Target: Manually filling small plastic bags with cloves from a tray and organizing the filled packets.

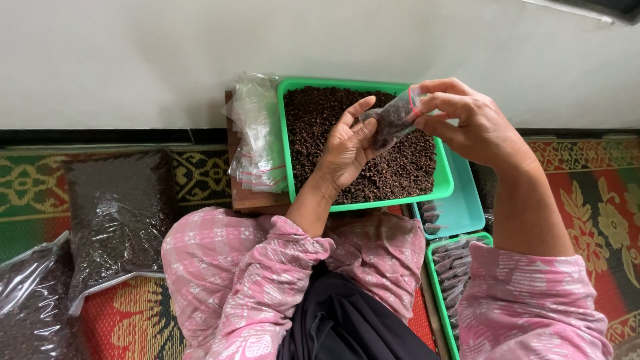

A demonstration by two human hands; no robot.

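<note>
Both hands hold one small clear zip bag [395,120] with a red seal strip, partly filled with dark dried cloves. My left hand [347,150] supports the bag's lower end from below, palm up. My right hand [467,120] pinches its top near the seal. They hover over a green tray [445,180] heaped with cloves [320,113].
A stack of empty clear zip bags [257,137] lies left of the tray on a wooden board. A teal tray [463,207] and a second green tray [437,280] with filled packets sit at right. Large plastic sacks of cloves [113,213] rest on the patterned mat [600,200] at left.
</note>
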